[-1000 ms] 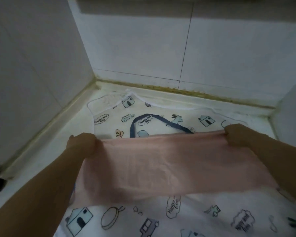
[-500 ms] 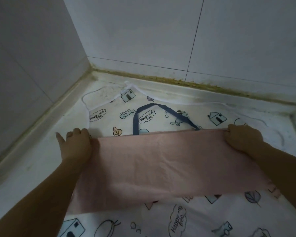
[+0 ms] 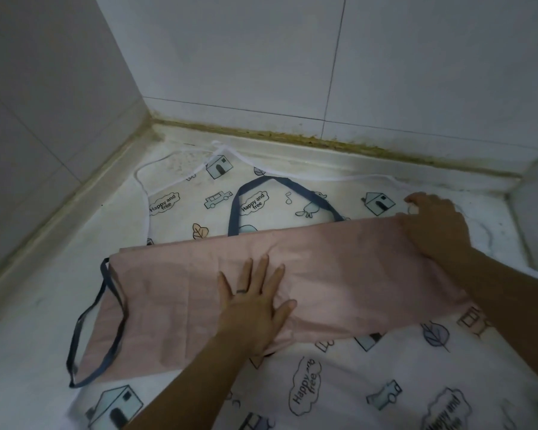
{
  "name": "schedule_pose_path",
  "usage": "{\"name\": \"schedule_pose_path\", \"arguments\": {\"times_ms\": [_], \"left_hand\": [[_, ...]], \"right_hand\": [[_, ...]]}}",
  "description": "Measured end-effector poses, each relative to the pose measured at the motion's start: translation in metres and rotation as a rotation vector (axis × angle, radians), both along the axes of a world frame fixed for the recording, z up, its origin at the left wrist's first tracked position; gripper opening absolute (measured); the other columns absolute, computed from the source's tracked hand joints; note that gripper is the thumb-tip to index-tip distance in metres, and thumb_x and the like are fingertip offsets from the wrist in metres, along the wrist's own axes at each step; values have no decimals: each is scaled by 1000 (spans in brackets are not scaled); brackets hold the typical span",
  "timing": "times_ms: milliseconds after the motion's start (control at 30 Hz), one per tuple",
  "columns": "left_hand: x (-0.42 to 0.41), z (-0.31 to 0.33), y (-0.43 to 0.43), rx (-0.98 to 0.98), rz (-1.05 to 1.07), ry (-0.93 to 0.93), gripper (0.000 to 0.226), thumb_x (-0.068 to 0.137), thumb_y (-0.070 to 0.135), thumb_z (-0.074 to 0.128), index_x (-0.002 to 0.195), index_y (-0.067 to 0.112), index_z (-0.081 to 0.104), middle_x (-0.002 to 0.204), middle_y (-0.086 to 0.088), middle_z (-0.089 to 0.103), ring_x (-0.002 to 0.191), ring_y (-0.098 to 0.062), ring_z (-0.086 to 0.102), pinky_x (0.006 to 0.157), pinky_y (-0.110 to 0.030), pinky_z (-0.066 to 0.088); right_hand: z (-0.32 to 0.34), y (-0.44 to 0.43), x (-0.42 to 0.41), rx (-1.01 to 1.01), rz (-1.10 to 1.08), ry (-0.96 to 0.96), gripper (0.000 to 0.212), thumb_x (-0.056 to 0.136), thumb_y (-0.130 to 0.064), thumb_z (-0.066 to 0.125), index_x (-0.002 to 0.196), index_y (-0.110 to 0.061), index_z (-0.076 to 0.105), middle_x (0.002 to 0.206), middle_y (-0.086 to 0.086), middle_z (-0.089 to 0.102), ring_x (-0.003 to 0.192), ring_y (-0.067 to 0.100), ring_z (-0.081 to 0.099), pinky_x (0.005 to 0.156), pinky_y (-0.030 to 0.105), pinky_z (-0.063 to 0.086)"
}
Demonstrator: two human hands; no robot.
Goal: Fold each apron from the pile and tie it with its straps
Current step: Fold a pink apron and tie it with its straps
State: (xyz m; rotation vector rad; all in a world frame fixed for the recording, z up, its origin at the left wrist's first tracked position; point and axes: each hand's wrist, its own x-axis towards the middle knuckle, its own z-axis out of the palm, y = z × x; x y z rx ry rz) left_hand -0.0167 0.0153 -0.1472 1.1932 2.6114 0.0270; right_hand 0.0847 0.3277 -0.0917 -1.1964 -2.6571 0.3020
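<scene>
Head view, setting: a pale tabletop (image 3: pixel 28 352) is running into a corner of grey tiled wall (image 3: pixel 230 57), with a yellowed grimy seam showing along the back edge.
Pink apron: the pink apron (image 3: pixel 339 268) is lying folded into a long band across the middle of the frame, slanting from lower left up to the right, and resting on top of a printed cloth (image 3: pixel 339 398).
Neck strap: a dark blue neck strap (image 3: pixel 280 180) is arching out from the band's far edge, just above centre, and lying flat on the print.
Side strap: a second dark blue side strap (image 3: pixel 74 339) is looping off the band's left end, trailing partly over the pink fabric and partly onto the tabletop at lower left.
Left hand: the left hand (image 3: pixel 255 302) is pressing flat on the band just left of centre, fingers straight and spread, clasping nothing; a dark ring (image 3: pixel 242 291) is showing on one finger.
Right hand: the right hand (image 3: pixel 435 228) is sitting over the band's far right corner, at the right of the frame, fingers curled down around that end and gripping it.
Printed cloth: white, with houses, cars, leaves and "Happy and free" bubbles, it is spreading from the upper middle down to the lower right under everything.
White cord: a thin white cord (image 3: pixel 143 193) is edging the printed cloth and curling onto the tabletop at upper left.
</scene>
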Motion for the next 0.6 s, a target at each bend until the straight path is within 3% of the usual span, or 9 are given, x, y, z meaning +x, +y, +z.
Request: {"name": "schedule_pose_path", "arguments": {"times_ms": [100,167,233,333,367,433,467,600], "left_hand": [[-3,0,0,15,1,-12,85,63,72,-34,141,41,-24,149,9,-30,141,-17,-25,109,-62,-11],[-4,0,0,13,-10,-21,95,58,72,-39,145,40,-19,148,10,-30,144,-19,-19,109,-62,-11],[-5,-1,0,-13,9,-16,100,59,70,-41,149,36,-12,150,6,-28,146,-23,-13,109,-62,-8],[10,16,14,56,-13,99,77,91,57,-12,149,26,27,158,-8,18,143,-32,23,106,-67,10],[18,19,20,122,-26,83,69,93,53,-2,149,27,29,158,-6,20,144,-30,22,106,-64,5],[37,18,29,173,-37,-18,73,83,56,-9,151,35,6,161,2,-3,146,-18,-6,111,-55,-12],[43,14,29,145,-2,-70,76,78,59,-15,150,37,-6,160,4,-13,145,-16,-14,112,-54,-14],[48,0,28,96,53,-87,71,72,66,-19,139,40,-27,158,3,-20,146,-19,-16,112,-56,-13]], "right_hand": [[15,-13,29,-149,-66,193,42,91,-35,56,128,-15,52,125,15,54,118,34,47,97,46,39],[22,-20,55,-352,-142,226,45,92,-40,55,130,-15,50,127,9,55,114,28,51,97,43,42],[23,-26,75,-481,-187,183,45,91,-39,57,127,-13,52,116,6,58,101,22,53,88,37,44],[22,-27,98,-635,-204,182,44,87,-39,62,119,-8,59,103,5,62,93,23,60,82,34,47],[23,-28,103,-717,-229,235,51,83,-44,66,117,-7,59,103,8,65,93,27,63,85,37,50],[18,-24,117,-859,-246,336,71,69,-58,73,117,-8,60,101,12,69,92,30,67,89,45,52],[16,-24,120,-903,-225,356,68,69,-56,73,116,-8,60,100,12,70,91,29,67,87,45,53],[23,-30,129,-848,-119,426,22,92,-21,58,105,-3,62,93,12,69,77,19,64,63,20,50]]}}
